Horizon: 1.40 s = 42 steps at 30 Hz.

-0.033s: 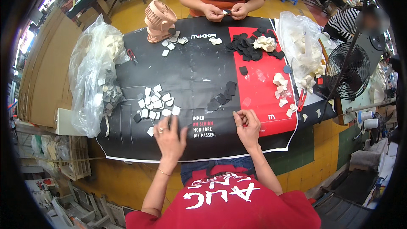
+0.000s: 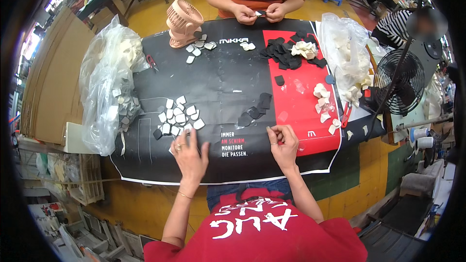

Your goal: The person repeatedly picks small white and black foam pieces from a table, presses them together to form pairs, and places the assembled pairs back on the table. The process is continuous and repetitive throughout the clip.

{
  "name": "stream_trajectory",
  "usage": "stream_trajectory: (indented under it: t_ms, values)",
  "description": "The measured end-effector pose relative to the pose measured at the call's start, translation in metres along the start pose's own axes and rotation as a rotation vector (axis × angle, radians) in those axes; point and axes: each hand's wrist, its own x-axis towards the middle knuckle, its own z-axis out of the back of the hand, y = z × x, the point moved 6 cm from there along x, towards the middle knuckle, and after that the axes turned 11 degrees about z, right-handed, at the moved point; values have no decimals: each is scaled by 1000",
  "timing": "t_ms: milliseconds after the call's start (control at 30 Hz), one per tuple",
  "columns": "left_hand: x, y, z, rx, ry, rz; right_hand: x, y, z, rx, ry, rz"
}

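My left hand [image 2: 191, 159] is open, fingers spread, palm down over the near edge of a loose group of small white patches [image 2: 179, 118] with dark rims. Its fingertips reach the nearest patches and partly cover them. My right hand [image 2: 284, 145] hovers at the border of the black and red areas, thumb and forefinger pinched together; whatever they hold is too small to make out. Between the hands and farther off, several black patches [image 2: 254, 112] lie overlapping in a short row. A single dark patch [image 2: 158, 134] sits left of the white ones.
A printed black-and-red sheet [image 2: 204, 82] covers the table. Across it, a co-worker's hands [image 2: 260, 13] hold a small piece. Around are a pink fan [image 2: 183, 23], a black patch pile [image 2: 284, 53], cream scraps [image 2: 321, 96], plastic bags [image 2: 104, 77], red snips [image 2: 346, 115] and a black fan [image 2: 399, 81].
My left hand has shifted slightly left, and the white patches by its fingertips sit a little farther left. My right hand keeps its place and pinch.
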Motion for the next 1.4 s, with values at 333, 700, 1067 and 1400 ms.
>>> stream_trajectory:
  t_ms: [333,700,1067,1400]
  values:
    - [36,-99,-25,-428,75,-296,19,20,-30,-399,224,329]
    - [57,-75,-33,-772,94,56,17,16,-40,-496,275,329]
    - [21,-26,-44,-965,413,593,-6,34,-57,-349,670,524]
    - [41,-105,-28,-626,26,-120,27,-27,44,-516,391,350]
